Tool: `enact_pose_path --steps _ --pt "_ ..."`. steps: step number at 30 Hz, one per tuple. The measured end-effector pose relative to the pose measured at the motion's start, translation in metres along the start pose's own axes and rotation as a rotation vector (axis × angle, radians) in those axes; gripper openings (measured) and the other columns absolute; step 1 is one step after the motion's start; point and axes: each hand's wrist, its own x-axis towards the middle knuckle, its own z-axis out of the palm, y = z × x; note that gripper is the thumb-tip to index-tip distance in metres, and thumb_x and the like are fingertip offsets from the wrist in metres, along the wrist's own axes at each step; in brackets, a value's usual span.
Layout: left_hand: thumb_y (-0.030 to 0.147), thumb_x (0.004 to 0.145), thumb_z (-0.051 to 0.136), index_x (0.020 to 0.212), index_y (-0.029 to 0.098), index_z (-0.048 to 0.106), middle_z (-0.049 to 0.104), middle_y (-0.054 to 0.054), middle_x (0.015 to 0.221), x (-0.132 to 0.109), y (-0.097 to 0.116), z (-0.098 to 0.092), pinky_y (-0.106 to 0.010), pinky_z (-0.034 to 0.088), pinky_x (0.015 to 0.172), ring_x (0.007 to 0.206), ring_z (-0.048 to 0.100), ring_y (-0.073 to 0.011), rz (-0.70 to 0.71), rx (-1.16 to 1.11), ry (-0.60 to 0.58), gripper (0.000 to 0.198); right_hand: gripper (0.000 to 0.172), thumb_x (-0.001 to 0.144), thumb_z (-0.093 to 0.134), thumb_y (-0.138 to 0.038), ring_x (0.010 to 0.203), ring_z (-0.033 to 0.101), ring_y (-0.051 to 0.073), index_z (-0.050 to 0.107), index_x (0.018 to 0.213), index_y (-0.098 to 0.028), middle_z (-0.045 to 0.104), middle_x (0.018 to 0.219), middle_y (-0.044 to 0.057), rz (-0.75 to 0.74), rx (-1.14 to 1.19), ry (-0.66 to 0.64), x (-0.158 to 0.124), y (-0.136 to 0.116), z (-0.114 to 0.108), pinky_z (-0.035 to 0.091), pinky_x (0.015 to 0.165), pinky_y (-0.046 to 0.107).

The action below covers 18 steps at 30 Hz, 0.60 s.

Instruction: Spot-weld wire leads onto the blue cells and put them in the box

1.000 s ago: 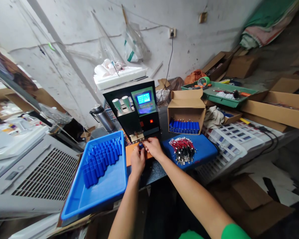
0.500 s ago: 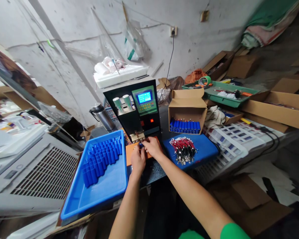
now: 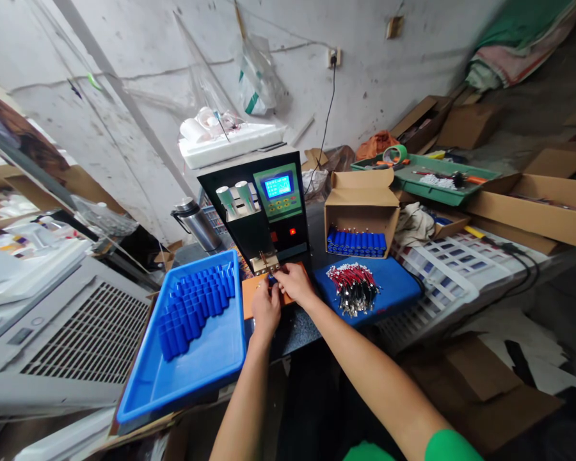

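Both hands meet at the metal tips (image 3: pixel 265 261) of a black machine (image 3: pixel 244 235) with a lit blue screen. My left hand (image 3: pixel 266 307) is closed around a small blue cell (image 3: pixel 271 280), mostly hidden by the fingers. From the right, my right hand (image 3: pixel 292 282) pinches at the same spot, its fingertips touching the cell's end by the tips; anything else in that pinch is too small to make out. Beneath them lies an orange block (image 3: pixel 250 298). A blue tray (image 3: pixel 211 358) to the left holds several upright blue cells (image 3: pixel 192 314).
On a blue pad (image 3: pixel 393 282) at the right lies a bundle of red and black wires (image 3: pixel 354 288). Behind it stands a cardboard box (image 3: pixel 362 198) with blue cells. A steel flask (image 3: pixel 196 224) is left of the machine; a green tray (image 3: pixel 427 189) sits at the back right.
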Motion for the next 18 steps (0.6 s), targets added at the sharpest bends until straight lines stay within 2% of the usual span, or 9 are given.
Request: enact_pose_path --steps 10,15,18 --pt "0.031 0.093 0.046 0.120 0.016 0.059 0.068 -0.011 0.091 -0.0005 -0.0022 0.0015 -0.035 0.047 0.074 0.083 0.064 -0.0237 0.006 0.010 0.001 0.034 0.024 0.069 0.070 -0.036 0.042 0.048 0.008 0.055 0.066 -0.017 0.052 0.050 -0.006 0.016 0.049 -0.008 0.0002 -0.0001 0.0008 0.036 0.037 0.017" --pt "0.032 0.092 0.047 0.111 0.016 0.062 0.067 -0.009 0.086 -0.0008 -0.0030 0.0020 -0.034 0.048 0.072 0.080 0.063 -0.0232 -0.005 0.008 0.015 0.029 0.020 0.071 0.068 -0.033 0.042 0.048 0.009 0.055 0.066 -0.019 0.051 0.049 -0.006 0.034 0.066 -0.004 -0.0012 -0.0009 0.0009 0.036 0.038 0.018" --pt "0.032 0.091 0.048 0.115 0.016 0.061 0.068 -0.009 0.091 -0.0005 -0.0011 0.0002 -0.035 0.048 0.074 0.082 0.063 -0.0225 -0.002 -0.037 0.011 0.032 0.019 0.072 0.067 -0.032 0.042 0.048 0.009 0.055 0.065 -0.019 0.052 0.050 -0.006 0.013 0.070 -0.021 -0.0018 -0.0013 -0.0003 0.036 0.038 0.018"
